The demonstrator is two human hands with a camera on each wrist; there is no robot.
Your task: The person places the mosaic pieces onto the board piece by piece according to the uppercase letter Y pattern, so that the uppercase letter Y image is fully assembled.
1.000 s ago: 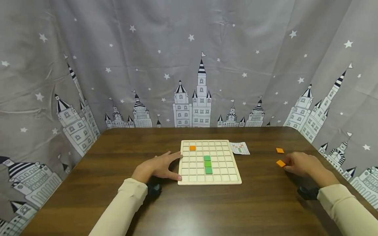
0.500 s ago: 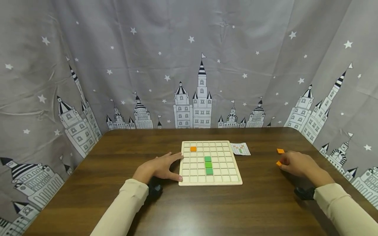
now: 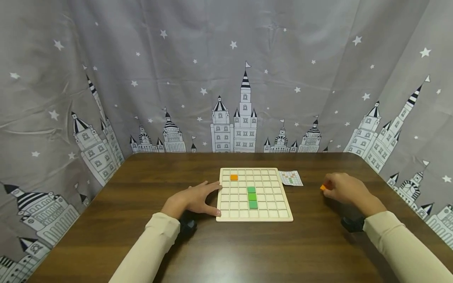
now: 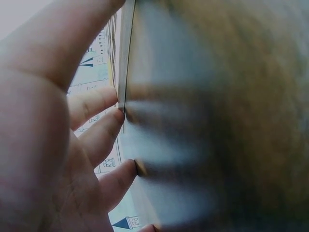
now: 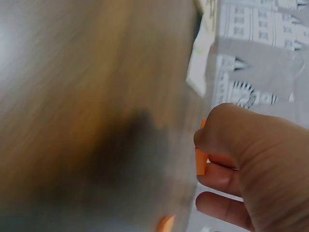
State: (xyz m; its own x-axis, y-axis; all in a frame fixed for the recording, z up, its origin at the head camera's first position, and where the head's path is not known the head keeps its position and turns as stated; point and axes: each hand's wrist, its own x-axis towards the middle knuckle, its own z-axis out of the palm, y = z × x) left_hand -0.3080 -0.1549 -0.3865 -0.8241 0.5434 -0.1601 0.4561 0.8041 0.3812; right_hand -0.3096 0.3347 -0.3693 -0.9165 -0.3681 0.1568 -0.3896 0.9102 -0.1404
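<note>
Tile (image 5: 201,163): thin, orange (right hand (image 3: 346,189) pinches it) | board (image 3: 263,196): pale, gridded

A gray curtain (image 3: 170,74) with printed castles (image 3: 245,125) and stars (image 3: 233,45) hangs behind a brown table (image 3: 269,251).

Orange tile (image 5: 201,163) pinched; gridded board (image 3: 263,197) flat

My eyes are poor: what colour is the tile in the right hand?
The tile is orange, seen best in the right wrist view.
</note>
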